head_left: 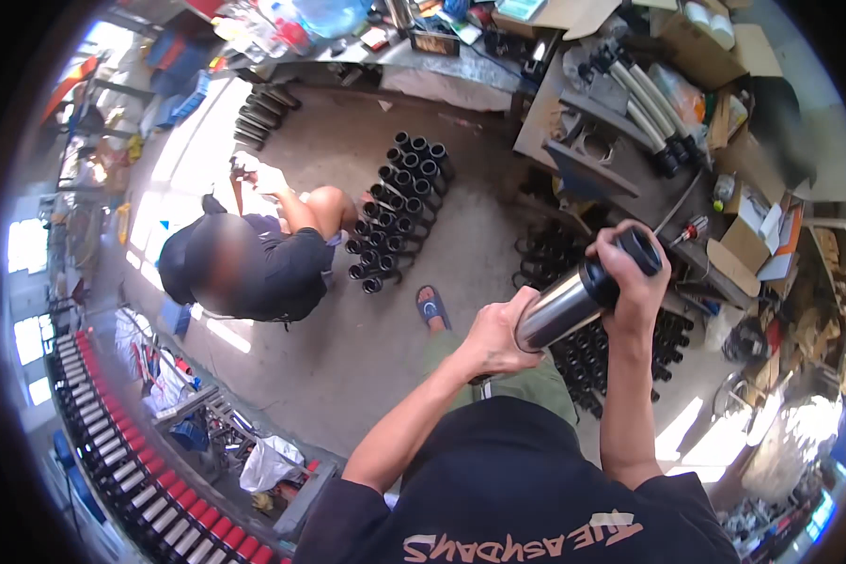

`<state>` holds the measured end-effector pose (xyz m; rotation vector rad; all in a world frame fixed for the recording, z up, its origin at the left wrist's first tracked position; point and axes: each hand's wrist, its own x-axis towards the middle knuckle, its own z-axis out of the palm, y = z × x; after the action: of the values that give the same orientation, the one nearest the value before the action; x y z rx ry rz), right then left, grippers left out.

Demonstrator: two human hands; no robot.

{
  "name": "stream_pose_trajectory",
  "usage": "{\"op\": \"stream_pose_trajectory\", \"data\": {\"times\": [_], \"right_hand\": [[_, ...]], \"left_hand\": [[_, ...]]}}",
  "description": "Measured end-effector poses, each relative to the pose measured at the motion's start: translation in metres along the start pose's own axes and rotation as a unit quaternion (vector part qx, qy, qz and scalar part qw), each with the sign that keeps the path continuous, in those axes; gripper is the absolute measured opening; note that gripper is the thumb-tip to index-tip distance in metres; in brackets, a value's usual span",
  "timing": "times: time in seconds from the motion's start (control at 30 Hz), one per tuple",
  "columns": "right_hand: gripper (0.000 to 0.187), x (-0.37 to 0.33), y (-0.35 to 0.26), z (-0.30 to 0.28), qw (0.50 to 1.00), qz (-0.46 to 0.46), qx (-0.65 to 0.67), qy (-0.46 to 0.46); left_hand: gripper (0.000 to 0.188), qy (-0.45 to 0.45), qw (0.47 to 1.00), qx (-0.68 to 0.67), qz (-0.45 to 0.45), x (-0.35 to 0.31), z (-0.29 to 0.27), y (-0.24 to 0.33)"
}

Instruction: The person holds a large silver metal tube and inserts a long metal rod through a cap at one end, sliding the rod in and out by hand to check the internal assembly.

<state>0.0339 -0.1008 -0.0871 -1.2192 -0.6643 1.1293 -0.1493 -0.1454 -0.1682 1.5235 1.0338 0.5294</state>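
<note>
I hold a shiny steel cylinder (566,303) with a black end piece (641,250) up in front of me, tilted toward the upper right. My left hand (494,331) grips its lower steel end. My right hand (635,274) is wrapped around the black upper end. Below it on the floor stand several black tubular parts (620,350) in a cluster.
Another person (244,263) crouches on the concrete floor at the left, hands on a small part. Rows of black tubes (400,209) stand beside that person. A cluttered workbench (620,141) with boxes is at the upper right. Red-tipped cylinders (132,461) line a rack at lower left.
</note>
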Motion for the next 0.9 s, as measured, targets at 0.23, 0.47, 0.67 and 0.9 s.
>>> {"op": "stream_pose_trajectory", "data": {"times": [0.23, 0.47, 0.67, 0.9], "right_hand": [[0.046, -0.018, 0.198, -0.005, 0.829, -0.007, -0.553, -0.081], [0.062, -0.034, 0.537, -0.078, 0.744, 0.168, -0.647, -0.023], [0.066, 0.042, 0.647, -0.124, 0.696, 0.209, -0.679, 0.105], [0.068, 0.106, 0.611, -0.140, 0.688, 0.230, -0.669, 0.163]], "left_hand": [[0.056, 0.001, 0.998, 0.048, -0.035, 0.013, 0.023, -0.271], [0.063, 0.193, 0.818, 0.253, -0.480, -0.034, -0.067, -0.563], [0.059, 0.257, 0.779, 0.059, -0.569, -0.069, -0.121, -0.666], [0.033, 0.354, 0.739, 0.342, -0.460, -0.064, -0.108, -0.699]]}}
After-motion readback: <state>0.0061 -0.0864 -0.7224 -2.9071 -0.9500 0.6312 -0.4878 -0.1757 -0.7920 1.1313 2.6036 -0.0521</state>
